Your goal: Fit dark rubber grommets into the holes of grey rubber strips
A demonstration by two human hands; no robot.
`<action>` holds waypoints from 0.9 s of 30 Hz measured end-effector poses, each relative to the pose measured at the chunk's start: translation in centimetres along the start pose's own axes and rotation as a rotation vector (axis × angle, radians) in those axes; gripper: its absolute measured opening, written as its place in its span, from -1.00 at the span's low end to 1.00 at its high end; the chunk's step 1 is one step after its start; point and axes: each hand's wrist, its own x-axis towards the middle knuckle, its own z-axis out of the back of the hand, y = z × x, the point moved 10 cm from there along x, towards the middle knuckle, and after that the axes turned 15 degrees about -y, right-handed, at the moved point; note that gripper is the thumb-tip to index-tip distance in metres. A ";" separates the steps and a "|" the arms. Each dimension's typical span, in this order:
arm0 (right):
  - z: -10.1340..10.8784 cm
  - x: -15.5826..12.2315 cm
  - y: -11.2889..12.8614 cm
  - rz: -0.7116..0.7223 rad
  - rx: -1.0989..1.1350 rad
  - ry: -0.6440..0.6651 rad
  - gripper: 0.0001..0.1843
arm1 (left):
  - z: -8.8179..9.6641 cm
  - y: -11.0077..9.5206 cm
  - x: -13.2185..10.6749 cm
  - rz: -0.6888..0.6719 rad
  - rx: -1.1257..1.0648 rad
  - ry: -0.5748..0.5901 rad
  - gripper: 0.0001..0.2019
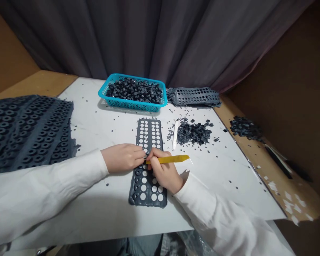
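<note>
Head view: a dark rubber strip [148, 203] is seen lying lengthwise on the white table [96, 128], near the front edge. Its far half is punched through to round holes, while in the near half some rings remain seated in it. The left hand [124, 157] is laid on the strip's left edge with the fingers curled down onto it; whether anything is pinched between them cannot be told. The right hand [165, 174] is closed in a pen grip around a yellow tool [173, 159], whose working end is hidden where the two hands meet at mid-strip.

Loose rings [193, 132] are heaped to the right beside a white stick [175, 135]. More are held in a blue basket [133, 104] at the back, with emptied strips [194, 96] just beside it. Unworked sheets [29, 128] are stacked at the left.

The step in hand is judged to be the pushing-out of rings, roughly halfway down the strip. Freeing a further ring would call for the tip to be set squarely on a seated one while the strip is pinned flat.
</note>
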 end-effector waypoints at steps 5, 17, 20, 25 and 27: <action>0.0 0.0 -0.2 -0.015 0.018 -0.009 -0.78 | 0.8 1.3 -0.8 0.123 -0.154 -0.114 -0.70; -0.1 0.0 -0.5 -0.018 0.011 -0.001 -0.77 | 0.6 3.3 -2.0 0.438 -0.423 -0.209 -0.81; -0.1 0.0 -0.5 -0.008 0.020 -0.006 -0.77 | 0.3 3.4 -2.2 0.479 -0.441 -0.227 -0.81; -0.1 0.2 -0.4 -0.007 0.020 -0.010 -0.78 | 1.7 4.6 -2.4 0.601 -0.445 -0.312 -0.82; -0.1 0.2 -0.3 -0.018 0.029 -0.012 -0.77 | 3.7 5.8 -2.6 0.684 -0.387 -0.394 -0.82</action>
